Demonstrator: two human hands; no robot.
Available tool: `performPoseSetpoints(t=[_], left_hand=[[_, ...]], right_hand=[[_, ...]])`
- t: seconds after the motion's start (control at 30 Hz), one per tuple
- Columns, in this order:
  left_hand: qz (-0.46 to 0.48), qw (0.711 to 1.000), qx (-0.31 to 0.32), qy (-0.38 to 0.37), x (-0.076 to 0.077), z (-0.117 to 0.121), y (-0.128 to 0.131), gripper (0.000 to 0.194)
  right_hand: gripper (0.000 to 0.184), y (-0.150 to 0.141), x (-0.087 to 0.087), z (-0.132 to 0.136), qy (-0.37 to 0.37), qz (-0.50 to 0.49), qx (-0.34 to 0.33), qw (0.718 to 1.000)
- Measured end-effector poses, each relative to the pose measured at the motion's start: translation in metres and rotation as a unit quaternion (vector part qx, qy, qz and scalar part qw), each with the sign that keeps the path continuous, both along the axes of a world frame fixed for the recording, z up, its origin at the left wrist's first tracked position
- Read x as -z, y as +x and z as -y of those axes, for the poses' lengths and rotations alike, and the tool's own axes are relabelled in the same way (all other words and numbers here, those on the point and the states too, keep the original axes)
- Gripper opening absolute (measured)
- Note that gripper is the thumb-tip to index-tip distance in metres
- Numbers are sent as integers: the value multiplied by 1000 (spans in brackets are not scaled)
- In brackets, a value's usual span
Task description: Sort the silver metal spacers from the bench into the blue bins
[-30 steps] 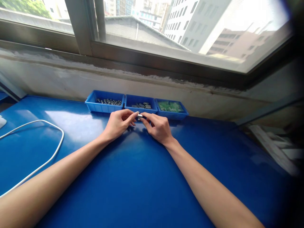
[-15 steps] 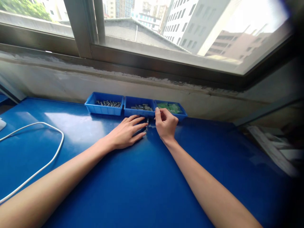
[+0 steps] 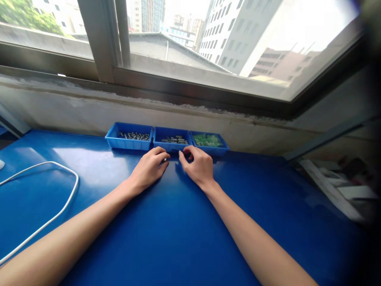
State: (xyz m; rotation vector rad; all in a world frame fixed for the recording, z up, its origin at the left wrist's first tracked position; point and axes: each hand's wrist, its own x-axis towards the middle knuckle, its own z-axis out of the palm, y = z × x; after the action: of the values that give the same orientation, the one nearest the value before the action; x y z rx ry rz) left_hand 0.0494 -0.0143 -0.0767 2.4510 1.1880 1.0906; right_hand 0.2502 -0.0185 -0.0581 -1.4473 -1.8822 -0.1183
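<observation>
My left hand is closed in a pinch just in front of the blue bins. A small shiny metal pin shows between its thumb and fingers. To the right, my right hand has its fingers curled, thumb and forefinger close together; whatever they hold is hidden or too small to name. The hands are apart, with a short gap between their fingertips. Behind them stands the middle blue bin, holding several metal cylindrical pieces. The right blue bin contains green pieces in clear plastic.
At the left of the row, a blue bin holds many small metal screw-like parts. A white cable curves across the blue table on the left. Behind the bins are a wall and a window frame.
My left hand has gone from spread flat to pinching the small metal pin, which lay by its fingertips. My right hand has moved slightly left and down. The view has tilted slightly.
</observation>
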Motion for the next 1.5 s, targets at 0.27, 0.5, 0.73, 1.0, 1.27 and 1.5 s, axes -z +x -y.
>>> performPoseSetpoints(t=[0.27,0.5,0.73,1.0,1.27,1.5], left_hand=[[83,996,-11,-33,-2,-3,-1,24],[49,998,-45,-18,-4,-1,-2,26],[63,996,-53,-27,-4,0,-1,22],[83,994,-49,-48,-5,-1,-2,23],[110,991,-35,-65,-8,1,-2,26],[102,991,-41,-71,-7,0,-2,25]], right_hand=[[19,3,6,-2,-39,29,-115,992],[20,2,4,1,-50,9,-144,988],[17,2,8,-2,-58,-5,-124,991],[19,4,8,-3,-56,-63,-209,974],[16,7,8,-7,-77,-345,-187,917],[18,5,9,-12,-53,-413,-148,897]])
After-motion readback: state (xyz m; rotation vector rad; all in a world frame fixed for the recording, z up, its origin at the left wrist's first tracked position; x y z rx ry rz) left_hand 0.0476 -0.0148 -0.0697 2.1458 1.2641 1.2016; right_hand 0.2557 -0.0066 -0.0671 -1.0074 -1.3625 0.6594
